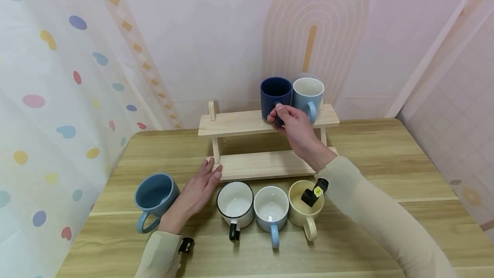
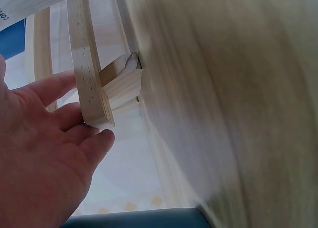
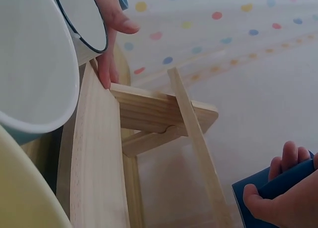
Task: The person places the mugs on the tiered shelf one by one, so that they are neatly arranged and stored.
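On the upper shelf of a two-tier wooden rack (image 1: 239, 122), a dark blue mug (image 1: 270, 93) stands or hovers just over the board; contact is hard to tell. My right hand (image 1: 299, 130) grips its handle, fingers and thumb curled round it, also visible in the right wrist view (image 3: 288, 198). Beside it stands a light blue mug (image 1: 306, 91) with a white inside. My left hand (image 1: 197, 192) rests its extended fingers on the left end of the lower shelf (image 1: 266, 164); in the left wrist view its fingertips touch the board end (image 2: 94, 89).
In front of the rack, a white mug with a black rim (image 1: 235, 200), a pale blue mug (image 1: 271, 205) and a yellow mug (image 1: 295, 213) stand in a row, handles toward me. A blue mug (image 1: 154, 196) stands left of my left hand. A patterned curtain (image 1: 212, 33) hangs behind.
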Demonstrator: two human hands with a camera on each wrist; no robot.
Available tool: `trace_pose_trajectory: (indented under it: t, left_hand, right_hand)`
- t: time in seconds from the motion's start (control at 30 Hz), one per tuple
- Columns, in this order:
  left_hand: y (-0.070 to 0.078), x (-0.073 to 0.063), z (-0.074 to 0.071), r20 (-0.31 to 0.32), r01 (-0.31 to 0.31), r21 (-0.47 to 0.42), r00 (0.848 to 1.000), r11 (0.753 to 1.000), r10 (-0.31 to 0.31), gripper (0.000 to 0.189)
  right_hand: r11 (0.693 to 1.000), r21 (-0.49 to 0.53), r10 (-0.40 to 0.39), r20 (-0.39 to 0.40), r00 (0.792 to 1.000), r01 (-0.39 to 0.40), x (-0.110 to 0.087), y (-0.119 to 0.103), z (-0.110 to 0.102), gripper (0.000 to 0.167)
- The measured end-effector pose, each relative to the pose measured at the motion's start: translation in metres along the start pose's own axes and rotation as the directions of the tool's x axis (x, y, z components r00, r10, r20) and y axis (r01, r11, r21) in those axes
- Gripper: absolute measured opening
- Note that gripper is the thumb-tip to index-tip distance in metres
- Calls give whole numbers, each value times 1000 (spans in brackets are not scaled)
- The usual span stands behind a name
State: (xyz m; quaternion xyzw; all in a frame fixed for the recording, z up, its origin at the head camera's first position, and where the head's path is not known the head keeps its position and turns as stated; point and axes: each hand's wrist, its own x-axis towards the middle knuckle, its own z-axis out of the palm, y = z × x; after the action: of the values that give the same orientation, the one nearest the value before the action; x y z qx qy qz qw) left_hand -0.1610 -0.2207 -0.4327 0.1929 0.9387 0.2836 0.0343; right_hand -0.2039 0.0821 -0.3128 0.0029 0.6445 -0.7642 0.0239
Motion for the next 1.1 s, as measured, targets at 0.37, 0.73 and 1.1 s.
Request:
trace_pose_trajectory:
  t: [0.37, 0.73, 1.1]
  left_hand:
    - [1, -1, -1, 6, 2, -9, 1000, 1000, -2, 60]
    - [2, 0, 0, 5, -3, -12, 1000, 1000, 3, 59]
    - [3, 1, -1, 18, -7, -3, 1000, 1000, 7, 59]
  right_hand:
    - [999, -22, 38, 21, 999, -37, 3, 3, -3, 37]
    - [983, -146, 121, 58, 991, -111, -6, -9, -13, 44]
    - [958, -276, -56, 97, 994, 82, -41, -8, -28, 55]
